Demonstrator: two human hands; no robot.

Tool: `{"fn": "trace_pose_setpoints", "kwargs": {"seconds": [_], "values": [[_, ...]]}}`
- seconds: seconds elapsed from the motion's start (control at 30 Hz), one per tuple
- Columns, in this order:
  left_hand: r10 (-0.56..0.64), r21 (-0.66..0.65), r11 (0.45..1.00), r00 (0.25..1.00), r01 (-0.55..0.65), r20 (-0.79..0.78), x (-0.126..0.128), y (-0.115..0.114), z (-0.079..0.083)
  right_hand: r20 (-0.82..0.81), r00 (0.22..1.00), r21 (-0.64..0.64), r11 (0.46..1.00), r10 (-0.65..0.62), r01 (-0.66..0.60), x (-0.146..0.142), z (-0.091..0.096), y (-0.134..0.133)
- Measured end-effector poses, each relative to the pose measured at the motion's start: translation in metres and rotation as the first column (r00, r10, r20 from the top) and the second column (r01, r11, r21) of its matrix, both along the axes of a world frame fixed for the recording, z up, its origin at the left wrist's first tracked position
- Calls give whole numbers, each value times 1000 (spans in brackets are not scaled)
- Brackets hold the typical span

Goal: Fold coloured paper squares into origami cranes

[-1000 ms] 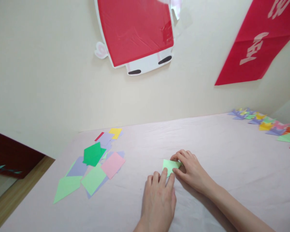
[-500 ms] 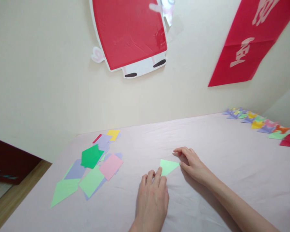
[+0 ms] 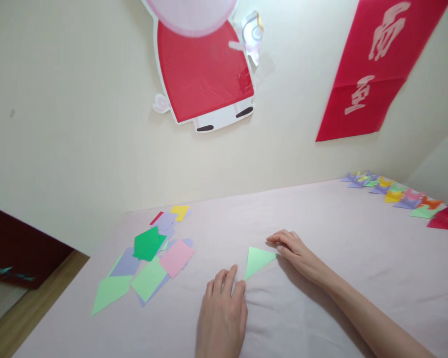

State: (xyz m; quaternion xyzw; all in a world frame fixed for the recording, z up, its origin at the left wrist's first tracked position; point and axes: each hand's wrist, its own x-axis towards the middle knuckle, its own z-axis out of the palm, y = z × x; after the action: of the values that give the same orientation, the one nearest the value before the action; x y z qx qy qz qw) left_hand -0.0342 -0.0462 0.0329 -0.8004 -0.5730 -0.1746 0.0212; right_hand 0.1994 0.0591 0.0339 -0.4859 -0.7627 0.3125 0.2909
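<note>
A light green paper triangle (image 3: 258, 260) lies flat on the pale cloth between my hands. My left hand (image 3: 224, 311) rests at its lower left, palm down, fingers spread, with the thumb tip at the bottom corner. At the right corner is my right hand (image 3: 293, 253), its thumb side against the paper and its fingers stretched out over the cloth; whether it presses on that corner I cannot tell.
Loose paper pieces lie overlapping at the left, among them a dark green sheet (image 3: 147, 244), a pink sheet (image 3: 177, 257) and a yellow one (image 3: 179, 213). Folded coloured paper shapes (image 3: 408, 199) line the far right edge. A wall with a red banner (image 3: 362, 84) rises behind.
My left hand has slid down and left, its fingers coming off the triangle's left side and uncovering the lower corner. My right hand stays by the right corner. The view has tilted up slightly.
</note>
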Motion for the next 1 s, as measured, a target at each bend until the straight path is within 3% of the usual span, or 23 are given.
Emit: {"fn": "trace_pose_setpoints", "kwargs": {"seconds": [0.17,0.37,0.47,0.6,0.73,0.83,1.0], "values": [[23,-11,1000,995,-22,96,7,6,-2,123,992,62,997,30,-38,-12,10,-10],[-41,-116,990,963,75,267,23,23,2,54,987,123,980,150,-155,-20,13,-15],[-113,-144,979,973,144,203,25,25,1,77,982,221,957,175,-188,-17,10,-11],[-207,-163,964,977,212,44,22,23,-4,192,977,359,919,97,-162,-8,6,-1],[-176,-112,980,982,167,-69,26,17,-8,340,939,408,893,44,-189,-4,3,-3],[-98,-84,992,992,92,-81,30,12,-8,390,913,395,874,120,-284,-6,8,-16],[-65,-92,994,997,61,-44,30,12,-4,392,877,323,852,277,-413,-9,18,-32]]}}
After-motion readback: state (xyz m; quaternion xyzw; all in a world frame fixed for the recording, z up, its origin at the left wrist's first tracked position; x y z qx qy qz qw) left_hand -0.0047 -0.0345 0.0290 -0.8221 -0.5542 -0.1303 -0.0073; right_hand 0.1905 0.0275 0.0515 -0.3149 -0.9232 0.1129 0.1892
